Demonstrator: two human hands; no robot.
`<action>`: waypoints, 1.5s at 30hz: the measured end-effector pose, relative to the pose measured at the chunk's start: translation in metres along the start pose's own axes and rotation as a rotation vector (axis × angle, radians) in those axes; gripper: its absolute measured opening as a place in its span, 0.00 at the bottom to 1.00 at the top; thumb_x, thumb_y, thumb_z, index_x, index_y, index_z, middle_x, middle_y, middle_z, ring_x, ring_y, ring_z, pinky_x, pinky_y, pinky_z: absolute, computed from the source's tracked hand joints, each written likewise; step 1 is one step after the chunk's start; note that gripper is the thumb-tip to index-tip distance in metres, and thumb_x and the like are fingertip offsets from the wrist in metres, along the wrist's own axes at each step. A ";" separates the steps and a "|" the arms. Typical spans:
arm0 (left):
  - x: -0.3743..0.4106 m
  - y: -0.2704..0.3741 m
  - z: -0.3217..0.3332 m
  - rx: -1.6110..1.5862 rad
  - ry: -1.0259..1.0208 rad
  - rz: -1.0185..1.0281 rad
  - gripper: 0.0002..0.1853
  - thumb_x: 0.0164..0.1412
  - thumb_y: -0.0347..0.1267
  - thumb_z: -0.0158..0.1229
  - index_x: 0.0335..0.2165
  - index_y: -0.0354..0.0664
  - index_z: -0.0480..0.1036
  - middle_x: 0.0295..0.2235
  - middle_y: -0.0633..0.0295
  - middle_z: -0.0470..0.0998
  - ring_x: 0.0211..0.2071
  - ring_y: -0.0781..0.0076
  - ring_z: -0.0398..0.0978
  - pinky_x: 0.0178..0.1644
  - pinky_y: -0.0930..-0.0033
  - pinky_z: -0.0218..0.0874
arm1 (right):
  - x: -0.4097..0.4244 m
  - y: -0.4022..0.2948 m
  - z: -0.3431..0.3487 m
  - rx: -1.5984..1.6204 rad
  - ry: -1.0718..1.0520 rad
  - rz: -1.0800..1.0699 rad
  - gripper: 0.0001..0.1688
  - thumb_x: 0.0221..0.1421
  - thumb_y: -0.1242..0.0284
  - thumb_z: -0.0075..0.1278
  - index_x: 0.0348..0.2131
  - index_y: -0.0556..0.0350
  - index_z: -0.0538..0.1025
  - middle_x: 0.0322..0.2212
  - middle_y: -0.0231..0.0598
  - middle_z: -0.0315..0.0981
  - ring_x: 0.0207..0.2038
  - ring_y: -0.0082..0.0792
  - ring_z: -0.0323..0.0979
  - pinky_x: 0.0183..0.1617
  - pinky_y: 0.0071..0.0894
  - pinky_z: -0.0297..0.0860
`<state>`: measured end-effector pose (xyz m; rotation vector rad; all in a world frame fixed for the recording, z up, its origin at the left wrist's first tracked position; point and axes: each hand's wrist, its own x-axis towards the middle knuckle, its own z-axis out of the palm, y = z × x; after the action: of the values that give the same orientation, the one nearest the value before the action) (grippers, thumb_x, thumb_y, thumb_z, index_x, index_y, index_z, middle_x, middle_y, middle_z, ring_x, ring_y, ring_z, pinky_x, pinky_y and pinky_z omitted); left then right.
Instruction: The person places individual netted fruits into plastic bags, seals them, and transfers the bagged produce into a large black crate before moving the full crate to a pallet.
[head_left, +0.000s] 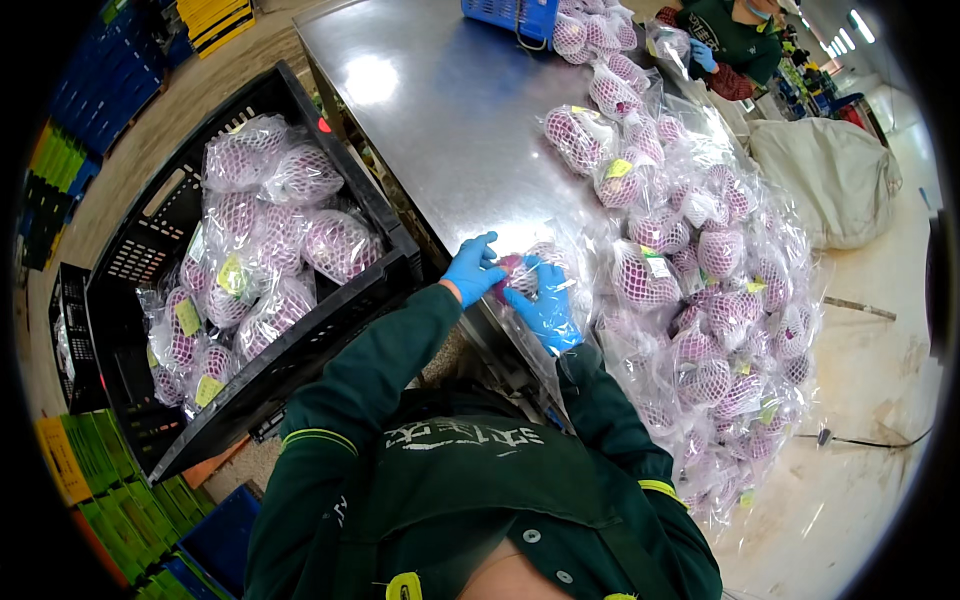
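Observation:
A clear plastic bag with purple produce in white foam netting lies at the near edge of the stainless steel table. My left hand, in a blue glove, touches the bag's left side with its fingers. On the other side, my blue-gloved right hand holds the bag, its fingers partly under the clear film. To the right spreads a large heap of similar bagged, netted produce, some with yellow labels. More such bags fill part of the black plastic crate at the left.
A blue basket stands at the table's far edge. Across the table, a co-worker in blue gloves handles a bag. A whitish sack is beyond the heap. Stacked green crates and blue crates stand on the left.

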<state>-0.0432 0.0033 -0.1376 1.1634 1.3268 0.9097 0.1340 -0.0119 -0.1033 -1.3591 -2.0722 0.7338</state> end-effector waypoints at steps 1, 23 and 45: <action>-0.002 0.005 0.002 -0.012 0.018 -0.008 0.35 0.45 0.26 0.61 0.53 0.39 0.57 0.41 0.57 0.63 0.36 0.71 0.66 0.44 0.72 0.62 | -0.002 -0.002 -0.002 -0.033 0.020 -0.007 0.36 0.41 0.64 0.59 0.48 0.59 0.63 0.42 0.55 0.62 0.44 0.51 0.63 0.46 0.44 0.61; -0.010 0.008 0.026 -0.310 -0.221 -0.080 0.06 0.55 0.29 0.53 0.26 0.37 0.68 0.22 0.62 0.72 0.25 0.77 0.70 0.32 0.75 0.61 | -0.051 0.036 -0.033 0.489 0.076 0.362 0.26 0.46 0.75 0.55 0.46 0.61 0.68 0.41 0.37 0.68 0.39 0.25 0.67 0.43 0.25 0.66; -0.016 -0.001 0.005 -0.896 0.066 -0.210 0.02 0.55 0.25 0.48 0.28 0.38 0.67 0.26 0.60 0.71 0.27 0.70 0.70 0.34 0.66 0.67 | -0.042 0.004 -0.030 0.240 -0.007 0.080 0.35 0.43 0.66 0.57 0.51 0.54 0.65 0.43 0.49 0.62 0.47 0.44 0.62 0.55 0.39 0.54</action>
<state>-0.0393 -0.0128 -0.1356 0.2967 0.8890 1.2050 0.1715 -0.0454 -0.0910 -1.3099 -1.8738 0.9879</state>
